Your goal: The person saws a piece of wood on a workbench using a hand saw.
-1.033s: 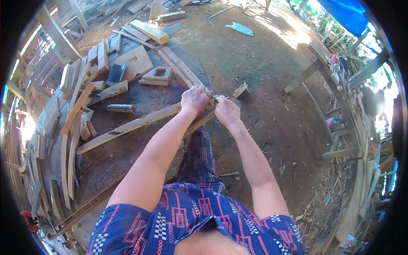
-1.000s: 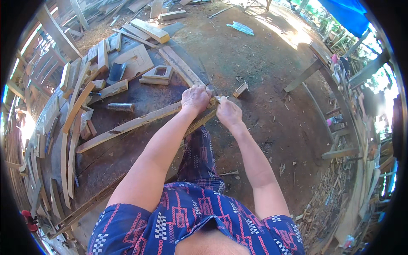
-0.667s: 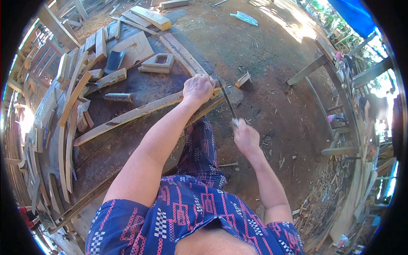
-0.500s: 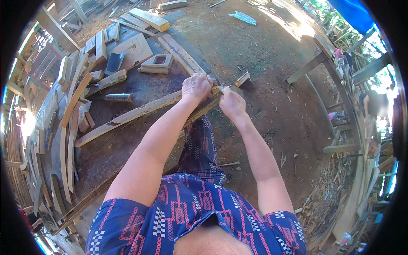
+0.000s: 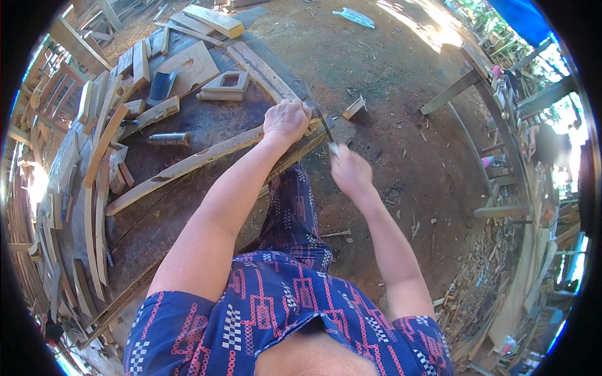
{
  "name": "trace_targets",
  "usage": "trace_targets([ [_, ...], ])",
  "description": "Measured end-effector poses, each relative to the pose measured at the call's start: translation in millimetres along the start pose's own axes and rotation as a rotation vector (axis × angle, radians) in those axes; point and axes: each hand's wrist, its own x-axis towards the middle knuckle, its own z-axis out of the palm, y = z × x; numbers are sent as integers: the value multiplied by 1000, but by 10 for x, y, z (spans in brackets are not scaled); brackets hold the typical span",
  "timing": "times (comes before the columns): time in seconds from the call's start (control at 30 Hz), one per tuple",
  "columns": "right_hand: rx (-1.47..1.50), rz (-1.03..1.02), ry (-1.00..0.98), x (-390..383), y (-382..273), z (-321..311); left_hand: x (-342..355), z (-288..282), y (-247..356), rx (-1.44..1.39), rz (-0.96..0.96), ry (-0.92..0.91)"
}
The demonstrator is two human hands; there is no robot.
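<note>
Noted wooden strip (image 5: 182,172) on workbench (image 5: 147,235), right end under left hand (image 5: 287,120), fingers clamped over it. Thin blade (image 5: 325,125) across that end, fingers of right hand (image 5: 351,170) wrapped round handle (image 5: 333,149). Judged mid-cut: no severed end seen; cut depth hidden.

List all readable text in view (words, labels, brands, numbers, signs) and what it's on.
None readable.
Blade in the right hand: too thin and small to tell.
Beam under the left hand: no legible marks.
Shirt: checks and chain pattern, no legible letters.
Bag on the ground: too small to tell.
Clutter at right: too small or blurred.
</note>
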Motion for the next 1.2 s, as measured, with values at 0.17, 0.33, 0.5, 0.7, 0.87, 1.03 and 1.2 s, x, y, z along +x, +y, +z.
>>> trace_targets([
  [0.17, 29, -18, 83, 618, -126, 155, 8, 30, 60, 8, -47, -2],
  [0.33, 48, -1, 35, -175, 2, 167, -16, 15, -41, -20, -67, -1],
  [0.5, -37, 98, -106, -457, 69, -20, 32, 64, -40, -2, -31, 59],
  [0.7, 10, -14, 34, 615, -171, 47, 30, 44, 28, -22, -34, -5],
  [0.87, 17, -23, 40, 376, -148, 120, -8, -2, -21, -18, -68, -5],
  [1.03, -4, 77, -18, -557, 99, 19, -12, -16, 66, -30, -32, -7],
  [1.2, 43, 6, 9, -172, 57, 40, -14, 16, -36, 76, -4, 31],
])
